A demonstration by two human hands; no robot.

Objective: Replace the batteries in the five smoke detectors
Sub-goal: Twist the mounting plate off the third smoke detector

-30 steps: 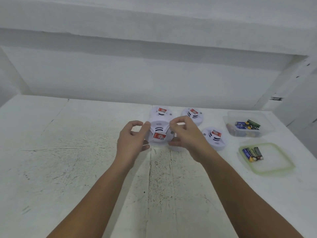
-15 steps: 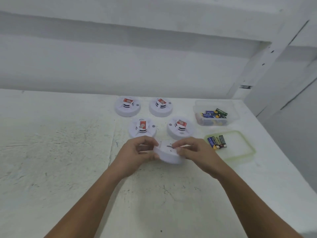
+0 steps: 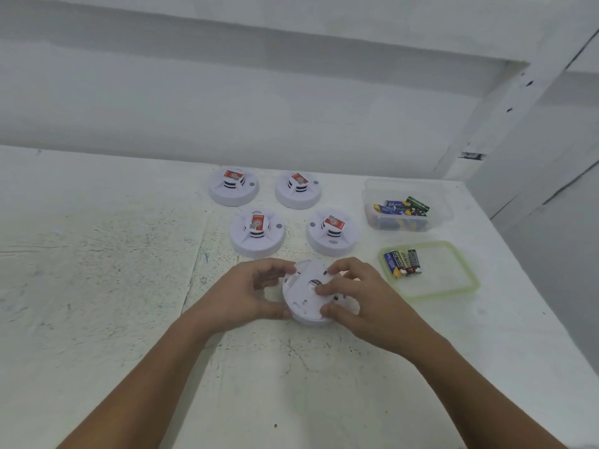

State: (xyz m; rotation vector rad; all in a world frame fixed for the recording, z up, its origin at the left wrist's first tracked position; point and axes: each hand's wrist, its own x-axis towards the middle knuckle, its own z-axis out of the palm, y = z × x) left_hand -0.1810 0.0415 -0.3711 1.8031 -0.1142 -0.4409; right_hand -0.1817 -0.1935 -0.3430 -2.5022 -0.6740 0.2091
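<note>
EVEREADY runs along one battery (image 3: 403, 263) (the detector stickers (image 3: 257, 222) blur beyond reading).

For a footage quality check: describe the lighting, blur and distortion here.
Head view: soft, even light, no glare on the table, faint shadow beneath the detector. Head view: the post at right leans, likely wide-lens distortion. Head view: labels on the batteries on the lid barely legible; detector edges slightly soft.
</note>
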